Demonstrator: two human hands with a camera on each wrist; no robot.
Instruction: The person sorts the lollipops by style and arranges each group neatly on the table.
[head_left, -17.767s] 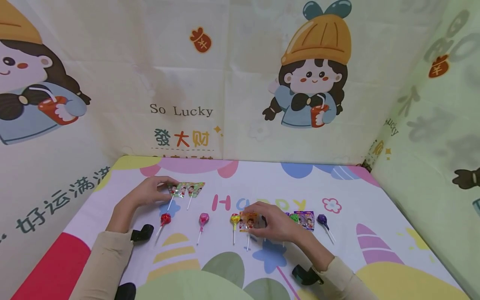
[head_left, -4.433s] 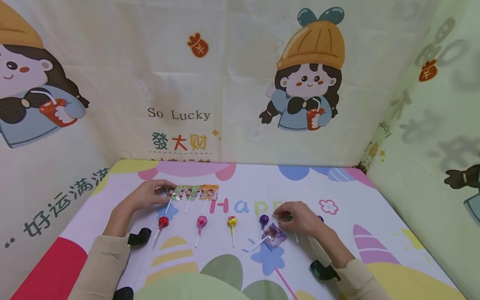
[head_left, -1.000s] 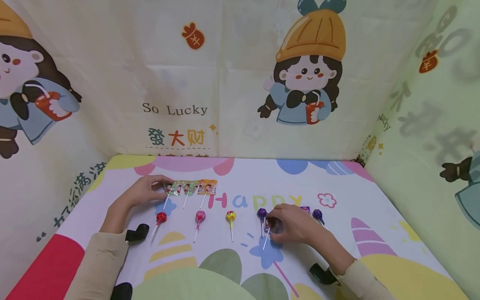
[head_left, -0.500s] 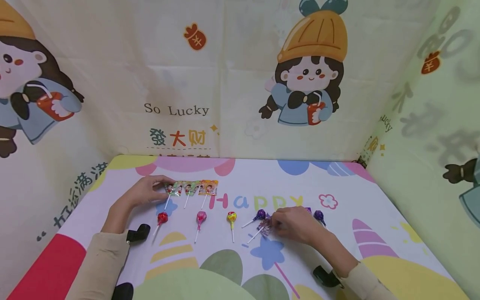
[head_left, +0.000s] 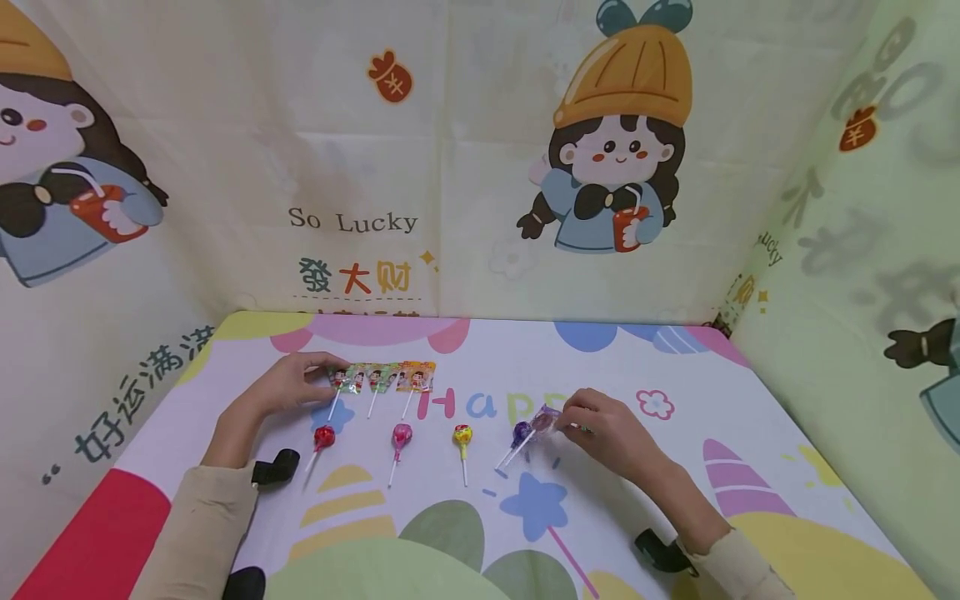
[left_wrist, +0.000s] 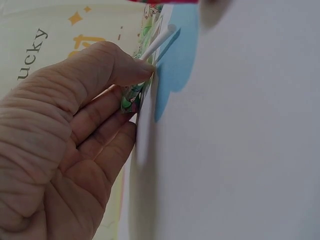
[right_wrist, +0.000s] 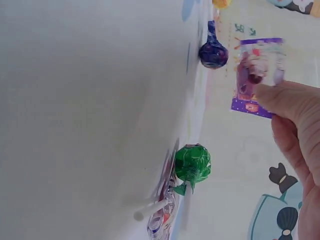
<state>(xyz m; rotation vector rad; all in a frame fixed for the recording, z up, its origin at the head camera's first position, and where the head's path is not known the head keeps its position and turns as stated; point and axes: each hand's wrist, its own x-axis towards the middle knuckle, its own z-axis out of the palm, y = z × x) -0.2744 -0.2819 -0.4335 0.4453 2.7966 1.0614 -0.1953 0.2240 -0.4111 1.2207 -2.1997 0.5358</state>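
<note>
Out of the table's right half, my right hand (head_left: 615, 437) pinches a flat lollipop in a clear-and-purple wrapper (right_wrist: 257, 75), held up off the surface. Its white stick crosses in front of a round purple lollipop (head_left: 521, 432). At the left, my left hand (head_left: 281, 392) holds the edge of a green-wrapped flat lollipop (head_left: 347, 379) between thumb and fingers. Beside that one lie another green-wrapped lollipop (head_left: 381, 377) and an orange-wrapped one (head_left: 417, 377), side by side in a row. Below my right hand, the right wrist view has a round green lollipop (right_wrist: 193, 164).
In a nearer row lie round red (head_left: 324, 437), pink (head_left: 402, 435) and yellow (head_left: 462, 434) lollipops. Another flat-wrapped lollipop (right_wrist: 162, 222) lies by the green one. A printed cloth (head_left: 472, 208) stands behind the white patterned table (head_left: 450, 342).
My right hand has lifted the purple-wrapped lollipop from beside the round purple one, whose stick swung left. Earlier, the orange-wrapped lollipop joined the left row. My left hand stays put.
</note>
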